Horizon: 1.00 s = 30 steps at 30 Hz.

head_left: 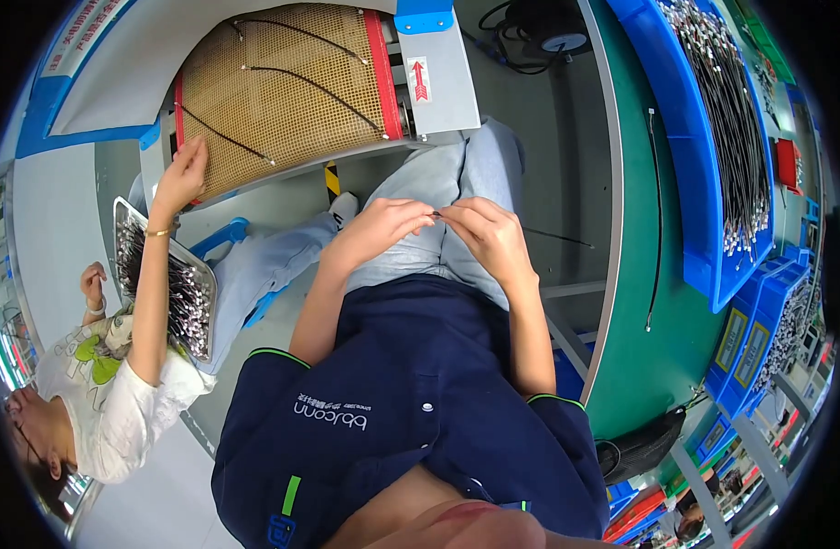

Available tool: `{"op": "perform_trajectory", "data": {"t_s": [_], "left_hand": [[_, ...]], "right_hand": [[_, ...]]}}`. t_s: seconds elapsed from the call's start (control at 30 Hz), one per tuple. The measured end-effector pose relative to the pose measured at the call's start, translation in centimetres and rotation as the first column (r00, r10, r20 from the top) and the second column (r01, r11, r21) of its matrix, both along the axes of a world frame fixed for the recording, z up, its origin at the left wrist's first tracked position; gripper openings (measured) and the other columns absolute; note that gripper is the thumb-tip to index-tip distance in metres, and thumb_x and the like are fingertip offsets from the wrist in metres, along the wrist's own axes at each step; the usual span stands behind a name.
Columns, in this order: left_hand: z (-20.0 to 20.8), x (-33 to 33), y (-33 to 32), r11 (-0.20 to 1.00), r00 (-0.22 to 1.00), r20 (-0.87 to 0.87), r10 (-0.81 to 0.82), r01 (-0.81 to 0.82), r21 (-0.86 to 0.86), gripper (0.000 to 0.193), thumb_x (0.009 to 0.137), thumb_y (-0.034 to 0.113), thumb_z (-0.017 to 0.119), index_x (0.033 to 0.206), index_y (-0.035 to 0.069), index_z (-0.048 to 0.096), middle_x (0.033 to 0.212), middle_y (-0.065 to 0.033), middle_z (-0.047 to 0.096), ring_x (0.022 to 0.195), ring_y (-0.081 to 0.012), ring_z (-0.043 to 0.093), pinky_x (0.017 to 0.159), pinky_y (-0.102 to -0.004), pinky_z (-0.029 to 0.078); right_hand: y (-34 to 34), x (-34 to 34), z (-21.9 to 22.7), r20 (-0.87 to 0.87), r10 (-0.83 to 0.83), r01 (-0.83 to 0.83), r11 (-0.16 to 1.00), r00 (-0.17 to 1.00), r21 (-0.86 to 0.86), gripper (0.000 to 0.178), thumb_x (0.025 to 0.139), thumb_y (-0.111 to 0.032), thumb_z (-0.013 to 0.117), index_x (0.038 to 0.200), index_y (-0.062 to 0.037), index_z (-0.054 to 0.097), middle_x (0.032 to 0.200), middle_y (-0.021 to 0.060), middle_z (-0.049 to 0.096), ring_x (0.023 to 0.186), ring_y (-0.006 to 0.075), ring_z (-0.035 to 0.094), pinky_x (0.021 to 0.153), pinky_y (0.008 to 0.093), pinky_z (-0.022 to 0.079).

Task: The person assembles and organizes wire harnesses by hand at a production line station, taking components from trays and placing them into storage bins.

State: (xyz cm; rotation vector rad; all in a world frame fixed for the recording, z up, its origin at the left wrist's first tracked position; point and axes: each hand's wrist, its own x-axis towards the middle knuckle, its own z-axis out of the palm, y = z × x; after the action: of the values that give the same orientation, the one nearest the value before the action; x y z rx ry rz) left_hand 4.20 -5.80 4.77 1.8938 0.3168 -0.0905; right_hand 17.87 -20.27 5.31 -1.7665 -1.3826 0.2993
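In front of my lap, my left hand [385, 231] and my right hand [490, 236] meet at the fingertips, both pinched closed on a small dark piece. A thin black cable [559, 239] sticks out beyond my right hand and ends in a small tip; it appears to belong to the piece in my fingers. Most of its length is hidden behind the hand. Ahead of me, several black cables with small pale connectors lie on a tan mesh conveyor belt [296, 101] with red edges.
At left, a co-worker's hand [184, 174] reaches to the belt's edge; a metal tray [210, 316] full of cables rests by that person. On my right, a green table [635, 238] carries a single black cable [658, 210] and a blue bin [704, 229] of bundled cables.
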Motion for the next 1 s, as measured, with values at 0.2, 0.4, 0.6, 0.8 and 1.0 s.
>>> {"op": "perform_trajectory", "data": {"t_s": [0.2,0.4,0.6,0.8,1.0], "left_hand": [[0.1,0.1,0.3,0.988,0.993,-0.031,-0.110,0.112,0.103,0.019,0.087,0.017,0.056,0.089,-0.001,0.061,0.071,-0.0115,0.059,0.065,-0.0259,0.059,0.062,-0.0306,0.047],[-0.8,-0.4,-0.1,0.956,0.977,0.212,0.030,-0.089,0.278,0.017,0.084,0.018,0.060,0.085,0.001,0.062,0.071,-0.0103,0.059,0.068,-0.0266,0.058,0.063,-0.0340,0.046],[-0.9,-0.4,0.2,0.891,0.962,0.253,-0.103,-0.023,0.453,0.017,0.079,0.017,0.065,0.085,0.002,0.063,0.070,-0.0090,0.059,0.069,-0.0245,0.058,0.063,-0.0342,0.047],[-1.3,-0.5,0.3,0.883,0.954,0.276,-0.119,-0.025,0.469,0.014,0.077,0.015,0.066,0.084,0.003,0.064,0.070,-0.0066,0.058,0.068,-0.0226,0.057,0.063,-0.0321,0.046],[-1.1,-0.3,0.2,0.843,0.906,0.406,-0.120,-0.123,0.524,0.013,0.074,0.011,0.067,0.086,0.007,0.065,0.080,-0.0022,0.062,0.075,-0.0192,0.058,0.062,-0.0308,0.046]], "right_hand": [[0.4,-0.3,0.9,0.117,0.145,-0.146,0.989,0.982,-0.002,0.014,0.070,-0.004,0.070,0.084,-0.0048,0.067,0.078,0.0044,0.062,0.066,0.0194,0.061,0.056,0.0298,0.050],[0.1,0.1,0.0,-0.078,0.032,-0.041,0.992,0.996,-0.116,0.013,0.070,-0.004,0.070,0.083,-0.0052,0.068,0.077,0.0049,0.062,0.065,0.0195,0.060,0.054,0.0298,0.049],[-0.1,-0.3,-1.0,-0.101,0.042,-0.044,0.999,0.994,-0.017,0.013,0.073,-0.006,0.068,0.086,-0.0060,0.067,0.082,0.0070,0.064,0.069,0.0248,0.062,0.061,0.0333,0.050],[-0.2,0.0,-1.2,-0.212,0.046,-0.078,0.987,0.976,-0.141,0.010,0.075,-0.007,0.070,0.084,-0.0031,0.067,0.079,0.0072,0.064,0.066,0.0166,0.061,0.057,0.0278,0.048],[-0.1,0.1,-1.0,-0.352,0.029,-0.109,0.971,0.936,-0.212,0.011,0.075,-0.009,0.071,0.083,-0.0027,0.067,0.077,0.0065,0.063,0.061,0.0150,0.057,0.052,0.0257,0.044]]}}
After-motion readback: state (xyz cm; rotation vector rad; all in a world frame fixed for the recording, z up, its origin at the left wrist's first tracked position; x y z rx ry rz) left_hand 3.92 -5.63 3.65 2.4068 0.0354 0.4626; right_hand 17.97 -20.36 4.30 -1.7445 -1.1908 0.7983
